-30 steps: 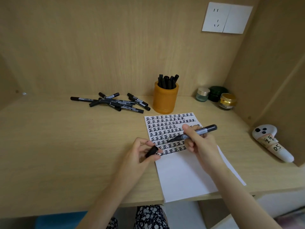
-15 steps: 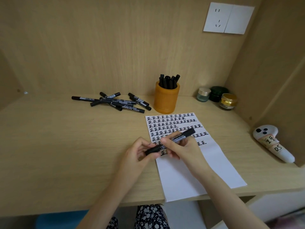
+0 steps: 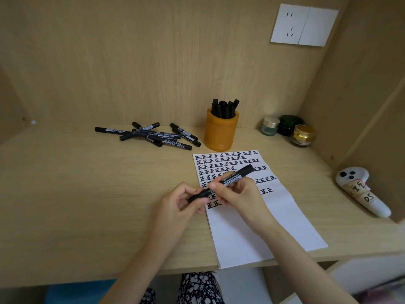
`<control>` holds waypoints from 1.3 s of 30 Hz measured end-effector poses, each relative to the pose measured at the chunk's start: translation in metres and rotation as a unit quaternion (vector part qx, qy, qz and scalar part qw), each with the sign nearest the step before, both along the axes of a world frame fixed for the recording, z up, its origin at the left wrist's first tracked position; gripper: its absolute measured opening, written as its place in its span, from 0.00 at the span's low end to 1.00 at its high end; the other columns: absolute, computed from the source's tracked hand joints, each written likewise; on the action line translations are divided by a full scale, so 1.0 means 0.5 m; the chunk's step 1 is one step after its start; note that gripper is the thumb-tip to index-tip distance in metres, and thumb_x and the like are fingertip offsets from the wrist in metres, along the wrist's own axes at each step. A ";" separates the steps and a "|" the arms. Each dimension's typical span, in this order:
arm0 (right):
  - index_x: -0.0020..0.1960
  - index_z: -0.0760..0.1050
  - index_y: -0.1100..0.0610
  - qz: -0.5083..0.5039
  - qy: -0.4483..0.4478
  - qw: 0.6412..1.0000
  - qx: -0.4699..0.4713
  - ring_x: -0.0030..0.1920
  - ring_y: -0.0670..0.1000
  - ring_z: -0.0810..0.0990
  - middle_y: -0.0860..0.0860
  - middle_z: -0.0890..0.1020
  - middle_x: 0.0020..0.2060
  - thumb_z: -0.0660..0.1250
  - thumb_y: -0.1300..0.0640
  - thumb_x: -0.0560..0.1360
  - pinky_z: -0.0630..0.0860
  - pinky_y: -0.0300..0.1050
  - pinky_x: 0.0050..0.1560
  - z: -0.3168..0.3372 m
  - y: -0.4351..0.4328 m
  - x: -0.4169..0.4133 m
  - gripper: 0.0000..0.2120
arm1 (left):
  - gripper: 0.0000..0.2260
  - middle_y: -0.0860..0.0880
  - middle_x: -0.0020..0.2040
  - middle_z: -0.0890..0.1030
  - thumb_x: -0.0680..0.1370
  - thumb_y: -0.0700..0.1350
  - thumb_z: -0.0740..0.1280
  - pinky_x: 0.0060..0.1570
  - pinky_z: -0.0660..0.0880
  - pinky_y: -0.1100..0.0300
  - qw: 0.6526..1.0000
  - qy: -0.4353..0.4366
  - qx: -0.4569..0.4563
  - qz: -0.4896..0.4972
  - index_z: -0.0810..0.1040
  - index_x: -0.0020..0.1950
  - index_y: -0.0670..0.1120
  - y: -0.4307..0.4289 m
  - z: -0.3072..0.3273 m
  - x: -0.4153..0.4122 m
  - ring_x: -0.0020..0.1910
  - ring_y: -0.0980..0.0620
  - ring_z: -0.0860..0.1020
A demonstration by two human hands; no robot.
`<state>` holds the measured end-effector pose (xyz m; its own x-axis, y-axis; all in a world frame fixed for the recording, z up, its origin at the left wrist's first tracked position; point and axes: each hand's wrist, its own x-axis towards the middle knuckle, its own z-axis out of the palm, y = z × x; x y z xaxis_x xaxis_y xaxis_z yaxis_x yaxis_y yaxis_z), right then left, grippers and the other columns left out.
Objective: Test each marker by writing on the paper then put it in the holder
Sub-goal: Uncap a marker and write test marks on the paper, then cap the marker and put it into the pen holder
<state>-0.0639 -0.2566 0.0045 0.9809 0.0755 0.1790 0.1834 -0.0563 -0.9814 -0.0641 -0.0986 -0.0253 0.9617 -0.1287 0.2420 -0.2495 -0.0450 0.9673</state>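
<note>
Head view: the marker [image 3: 232, 178] slants above the paper [image 3: 252, 227]. The left hand [image 3: 179, 202] pinches its cap end between thumb and fingers, and the right hand [image 3: 241, 196] pinches the barrel. The holder [image 3: 220, 132] stands at 12 o'clock, loose markers [image 3: 153, 137] at 10. A crookedly seated cap could pop off later and let the tip dry.

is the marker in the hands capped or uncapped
Capped: the cap pinched by the left hand covers the marker tip; whether fully seated, cannot tell.
</note>
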 end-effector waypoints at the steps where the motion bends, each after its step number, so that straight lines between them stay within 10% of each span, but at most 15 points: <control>1: 0.42 0.79 0.59 -0.001 0.003 1.000 0.001 0.27 0.44 0.70 0.57 0.72 0.28 0.69 0.65 0.74 0.68 0.32 0.30 -0.001 0.002 0.000 0.03 | 0.06 0.48 0.39 0.84 0.69 0.37 0.73 0.38 0.77 0.66 1.000 0.000 -0.002 0.002 0.77 0.41 0.42 0.001 -0.001 0.001 0.34 0.55 0.80; 10: 0.33 0.74 0.60 -0.114 0.062 0.989 -0.065 0.23 0.44 0.68 0.50 0.73 0.22 0.65 0.40 0.70 0.65 0.33 0.27 0.004 -0.005 0.014 0.23 | 0.06 0.54 0.41 0.84 0.71 0.42 0.72 0.44 0.78 0.61 0.999 0.016 0.014 0.039 0.78 0.46 0.46 0.005 0.006 0.002 0.38 0.57 0.81; 15: 0.50 0.76 0.54 -0.151 -0.195 0.944 -0.217 0.37 0.44 0.73 0.50 0.77 0.43 0.70 0.58 0.75 0.70 0.33 0.39 -0.001 -0.031 0.016 0.04 | 0.04 0.55 0.42 0.84 0.73 0.44 0.70 0.48 0.78 0.55 0.998 0.000 0.033 0.046 0.77 0.47 0.48 0.002 0.019 0.002 0.42 0.56 0.82; 20: 0.55 0.79 0.56 -0.107 -0.333 0.850 -0.394 0.43 0.47 0.78 0.49 0.76 0.51 0.64 0.52 0.76 0.77 0.45 0.41 -0.014 -0.033 0.049 0.11 | 0.05 0.54 0.40 0.84 0.73 0.46 0.70 0.46 0.79 0.56 0.998 -0.029 0.037 0.033 0.78 0.47 0.47 -0.014 0.049 0.017 0.40 0.56 0.81; 29: 0.56 0.74 0.56 -0.239 -0.176 0.946 -0.129 0.39 0.44 0.78 0.45 0.79 0.45 0.66 0.56 0.77 0.74 0.34 0.37 0.071 -0.072 0.158 0.09 | 0.08 0.53 0.42 0.83 0.77 0.49 0.63 0.45 0.77 0.63 0.996 0.009 0.082 0.034 0.77 0.54 0.49 -0.007 0.062 0.094 0.42 0.56 0.80; 39: 0.68 0.63 0.56 -0.330 -0.229 0.913 -0.074 0.42 0.47 0.82 0.54 0.80 0.47 0.64 0.61 0.79 0.79 0.40 0.39 0.156 -0.113 0.334 0.20 | 0.05 0.55 0.39 0.83 0.78 0.48 0.63 0.51 0.79 0.51 0.992 0.025 0.104 0.061 0.77 0.52 0.52 0.011 0.016 0.136 0.40 0.56 0.81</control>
